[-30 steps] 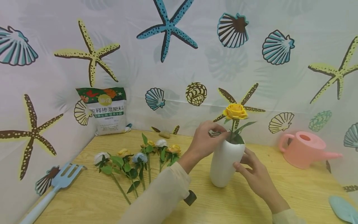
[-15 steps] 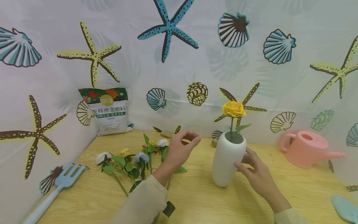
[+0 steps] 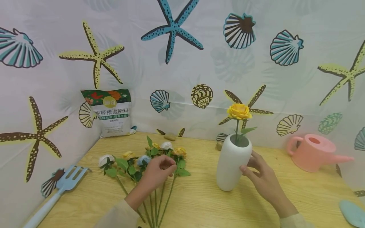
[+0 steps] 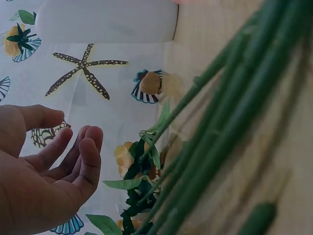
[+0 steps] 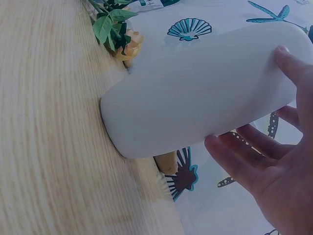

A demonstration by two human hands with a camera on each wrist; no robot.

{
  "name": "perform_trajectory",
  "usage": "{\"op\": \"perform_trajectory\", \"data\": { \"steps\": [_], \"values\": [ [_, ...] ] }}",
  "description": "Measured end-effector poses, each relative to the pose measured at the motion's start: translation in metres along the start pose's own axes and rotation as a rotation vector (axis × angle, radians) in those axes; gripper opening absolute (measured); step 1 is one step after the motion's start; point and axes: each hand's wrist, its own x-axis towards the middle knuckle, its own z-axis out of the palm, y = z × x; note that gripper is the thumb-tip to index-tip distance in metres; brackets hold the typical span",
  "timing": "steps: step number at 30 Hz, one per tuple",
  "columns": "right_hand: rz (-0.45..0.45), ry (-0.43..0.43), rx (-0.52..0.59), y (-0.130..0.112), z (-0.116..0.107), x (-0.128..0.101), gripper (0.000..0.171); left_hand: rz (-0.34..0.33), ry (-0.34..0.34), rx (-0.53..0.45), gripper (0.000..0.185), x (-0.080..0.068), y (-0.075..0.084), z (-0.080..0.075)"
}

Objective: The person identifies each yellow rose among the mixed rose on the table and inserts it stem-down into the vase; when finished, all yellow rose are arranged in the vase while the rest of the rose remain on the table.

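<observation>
One yellow fabric rose [image 3: 239, 111] could tip the tall white vase [image 3: 233, 164]; right hand [image 3: 263, 180] steadies it with relaxed fingers, left hand [image 3: 156, 172], at 9 o'clock, hovers loosely curled, empty.

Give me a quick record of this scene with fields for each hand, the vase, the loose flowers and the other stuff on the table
Left hand: over the loose flowers, fingers loosely curled, gripping nothing
Right hand: fingers against the side of the white vase
Vase: upright, one yellow rose in it
Loose flowers: lying flat on the wooden table
Others: pink watering can, blue fork, fertilizer bag
</observation>
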Motion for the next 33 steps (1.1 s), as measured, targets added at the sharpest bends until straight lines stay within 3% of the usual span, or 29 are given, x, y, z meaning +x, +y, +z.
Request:
{"op": "perform_trajectory", "data": {
  "steps": [5,10,16,21,30,33],
  "values": [
    [0.003,0.001,-0.006,0.000,0.000,0.000,0.062,-0.081,-0.096,0.061,0.017,-0.004,-0.017,-0.004],
    [-0.001,0.003,0.001,0.000,-0.001,0.001,0.062,-0.133,-0.195,0.093,0.030,-0.005,-0.023,-0.006],
    [-0.003,0.003,0.015,-0.001,0.000,0.000,0.062,-0.135,-0.247,0.172,0.043,-0.003,-0.029,-0.007],
    [0.013,-0.002,0.015,-0.001,0.000,-0.001,0.062,-0.144,-0.283,0.176,0.050,-0.001,-0.032,-0.006],
    [0.026,-0.007,0.006,-0.001,0.001,-0.001,0.063,-0.076,-0.301,0.233,0.044,-0.003,-0.035,-0.004],
    [0.032,-0.007,0.000,-0.001,0.000,-0.001,0.063,-0.083,-0.319,0.220,0.043,-0.002,-0.035,-0.003]
  ]
}}
